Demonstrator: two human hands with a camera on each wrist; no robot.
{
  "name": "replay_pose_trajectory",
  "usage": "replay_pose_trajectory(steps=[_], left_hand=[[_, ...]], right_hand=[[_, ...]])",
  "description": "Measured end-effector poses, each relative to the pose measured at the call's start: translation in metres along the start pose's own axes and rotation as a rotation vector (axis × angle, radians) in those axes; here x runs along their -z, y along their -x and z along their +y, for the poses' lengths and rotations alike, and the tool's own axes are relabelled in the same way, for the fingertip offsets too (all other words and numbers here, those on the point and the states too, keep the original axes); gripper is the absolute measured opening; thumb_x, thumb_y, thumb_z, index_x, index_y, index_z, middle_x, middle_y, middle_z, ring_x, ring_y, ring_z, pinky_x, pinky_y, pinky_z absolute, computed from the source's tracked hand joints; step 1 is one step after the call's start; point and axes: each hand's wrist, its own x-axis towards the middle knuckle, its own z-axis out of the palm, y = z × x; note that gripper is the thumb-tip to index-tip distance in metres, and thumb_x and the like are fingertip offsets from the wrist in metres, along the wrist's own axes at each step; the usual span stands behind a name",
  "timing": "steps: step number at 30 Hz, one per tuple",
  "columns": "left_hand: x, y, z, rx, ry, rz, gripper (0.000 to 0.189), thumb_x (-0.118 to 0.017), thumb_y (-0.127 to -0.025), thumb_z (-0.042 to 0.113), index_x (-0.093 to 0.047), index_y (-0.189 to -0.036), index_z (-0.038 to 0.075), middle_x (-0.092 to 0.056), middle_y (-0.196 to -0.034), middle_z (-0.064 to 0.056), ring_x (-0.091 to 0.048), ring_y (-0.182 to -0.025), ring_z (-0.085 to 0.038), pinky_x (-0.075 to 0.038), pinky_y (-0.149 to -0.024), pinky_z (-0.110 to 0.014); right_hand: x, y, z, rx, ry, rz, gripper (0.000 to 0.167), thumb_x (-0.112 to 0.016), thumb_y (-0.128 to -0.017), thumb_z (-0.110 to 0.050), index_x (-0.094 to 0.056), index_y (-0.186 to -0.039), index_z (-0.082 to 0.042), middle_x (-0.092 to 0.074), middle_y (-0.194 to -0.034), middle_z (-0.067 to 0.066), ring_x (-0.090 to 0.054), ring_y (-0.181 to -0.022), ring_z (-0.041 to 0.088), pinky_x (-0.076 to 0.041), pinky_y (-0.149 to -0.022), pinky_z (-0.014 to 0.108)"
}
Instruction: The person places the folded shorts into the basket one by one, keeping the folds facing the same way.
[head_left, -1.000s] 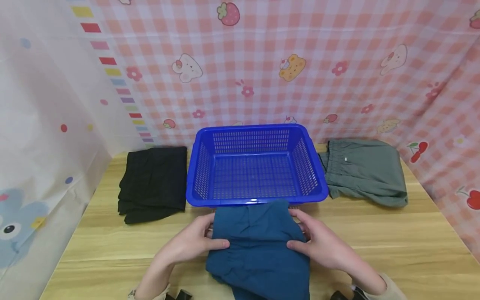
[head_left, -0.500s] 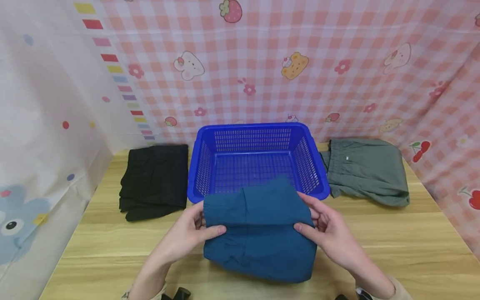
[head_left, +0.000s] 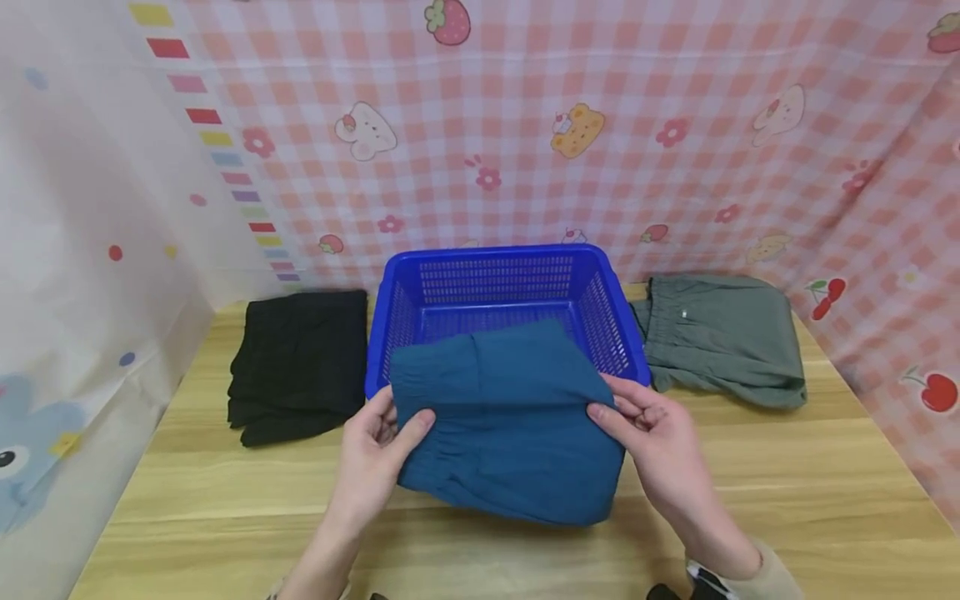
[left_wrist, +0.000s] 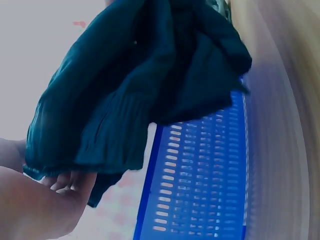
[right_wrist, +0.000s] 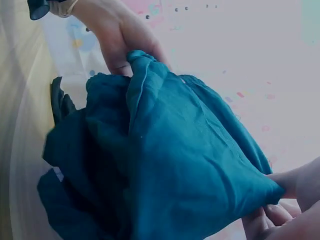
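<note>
Teal garment (head_left: 513, 425) is held up, its longer side running left to right, in front of the blue basket's (head_left: 495, 283) near rim. Left hand (head_left: 371, 458) pinches its left edge; right hand (head_left: 666, 440) its right.

two hands (head_left: 373, 454) (head_left: 665, 446), three garments (head_left: 510, 425) (head_left: 300, 367) (head_left: 723, 342), one basket (head_left: 495, 253) and one table (head_left: 765, 475) are in view.
</note>
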Motion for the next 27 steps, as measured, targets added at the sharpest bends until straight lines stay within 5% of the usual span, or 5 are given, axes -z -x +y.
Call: replay_pose_trajectory(steps=[8, 17, 27], left_hand=[[-0.003, -0.001, 0.001, 0.007, 0.047, 0.064, 0.039, -0.065, -0.102, 0.002, -0.058, -0.139, -0.005, -0.079, -0.109, 0.015, -0.076, -0.102, -0.005, -0.064, -0.088, -0.023], [-0.002, 0.001, 0.000, 0.027, 0.053, 0.053, 0.042, -0.063, -0.104, 0.006, -0.055, -0.144, -0.004, -0.077, -0.113, 0.016, -0.074, -0.109, -0.004, -0.061, -0.092, -0.020], [0.009, -0.013, 0.016, -0.086, -0.075, -0.012, 0.041, -0.062, -0.104, 0.006, -0.056, -0.144, -0.003, -0.076, -0.114, 0.021, -0.075, -0.107, -0.002, -0.062, -0.092, -0.020]], right_hand=[[-0.010, -0.003, 0.001, 0.148, -0.154, -0.004, 0.041, -0.063, -0.100, 0.005, -0.073, -0.121, -0.029, -0.079, -0.115, -0.016, -0.074, -0.110, -0.001, -0.060, -0.091, 0.017], [-0.012, -0.008, -0.005, 0.158, -0.068, 0.029, 0.040, -0.066, -0.100, 0.002, -0.061, -0.138, 0.011, -0.079, -0.110, -0.019, -0.075, -0.104, -0.001, -0.061, -0.086, 0.016], [-0.006, -0.023, -0.026, 0.214, 0.039, -0.035, 0.040, -0.066, -0.102, -0.004, -0.062, -0.139, 0.009, -0.079, -0.108, -0.024, -0.075, -0.103, -0.003, -0.061, -0.086, 0.017]])
